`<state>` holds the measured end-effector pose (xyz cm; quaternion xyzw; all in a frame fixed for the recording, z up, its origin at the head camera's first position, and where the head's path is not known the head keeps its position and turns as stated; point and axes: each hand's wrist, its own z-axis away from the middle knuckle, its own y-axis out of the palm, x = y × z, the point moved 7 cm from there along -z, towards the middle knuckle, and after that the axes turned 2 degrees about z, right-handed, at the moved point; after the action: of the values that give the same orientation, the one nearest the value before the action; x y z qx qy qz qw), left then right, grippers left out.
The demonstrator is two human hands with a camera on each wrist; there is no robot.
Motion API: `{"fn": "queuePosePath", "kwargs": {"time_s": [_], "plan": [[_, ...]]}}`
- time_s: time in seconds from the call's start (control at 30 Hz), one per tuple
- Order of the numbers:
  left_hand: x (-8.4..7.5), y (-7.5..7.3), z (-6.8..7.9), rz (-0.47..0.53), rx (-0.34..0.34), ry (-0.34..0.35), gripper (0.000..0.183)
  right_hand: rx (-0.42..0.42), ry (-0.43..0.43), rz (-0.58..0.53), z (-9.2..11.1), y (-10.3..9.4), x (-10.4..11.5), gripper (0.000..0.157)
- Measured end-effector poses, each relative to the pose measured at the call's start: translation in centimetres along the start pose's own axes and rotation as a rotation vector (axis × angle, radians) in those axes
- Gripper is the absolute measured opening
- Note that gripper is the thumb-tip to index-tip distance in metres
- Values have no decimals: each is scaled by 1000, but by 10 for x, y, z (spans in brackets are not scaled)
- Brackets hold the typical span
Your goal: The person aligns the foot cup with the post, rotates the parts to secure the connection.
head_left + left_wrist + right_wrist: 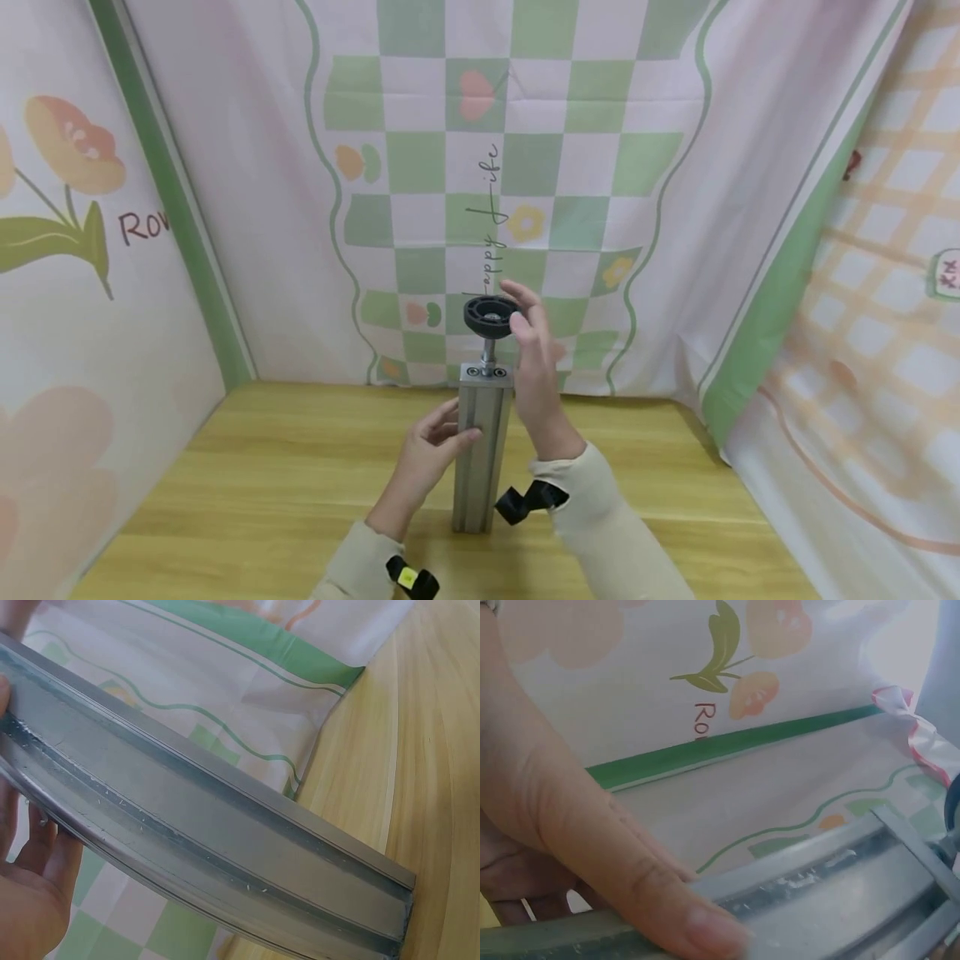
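Observation:
An aluminium profile [480,467] stands upright on the wooden table, topped by a metal end plate [486,377] with two bolts. Above the plate, a threaded rod [488,354] carries a round black levelling foot [480,321]. My left hand [423,462] grips the profile from the left, thumb across its front face and fingers toward the back. The thumb [712,930] lies along the metal in the right wrist view. Beside the foot is my right hand [536,375], its thumb at the rim and index finger raised behind. The left wrist view shows the grooved profile [202,780] down to its base.
The wooden table [300,467] spreads around the profile. A printed curtain [420,167] with green checks hangs behind it, and patterned cloth [862,375] closes off the right side. Black straps [536,497] sit on both wrists.

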<state>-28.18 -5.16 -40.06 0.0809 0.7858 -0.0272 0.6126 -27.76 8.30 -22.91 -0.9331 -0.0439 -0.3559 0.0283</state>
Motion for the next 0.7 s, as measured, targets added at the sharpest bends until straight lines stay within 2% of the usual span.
{"fn": "queuePosePath", "kwargs": {"time_s": [0.13, 0.23, 0.37, 0.7], "plan": [[1, 0, -1, 3, 2, -4, 57, 135, -19, -94, -5, 2, -4, 55], [1, 0, 0, 5, 3, -7, 58, 173, -35, -143, -5, 2, -7, 57], [2, 0, 0, 10, 5, -7, 58, 175, -34, -201, -7, 0, -11, 56], [3, 0, 0, 16, 1, -10, 59, 141, 1, -372, -7, 2, -13, 35]]}}
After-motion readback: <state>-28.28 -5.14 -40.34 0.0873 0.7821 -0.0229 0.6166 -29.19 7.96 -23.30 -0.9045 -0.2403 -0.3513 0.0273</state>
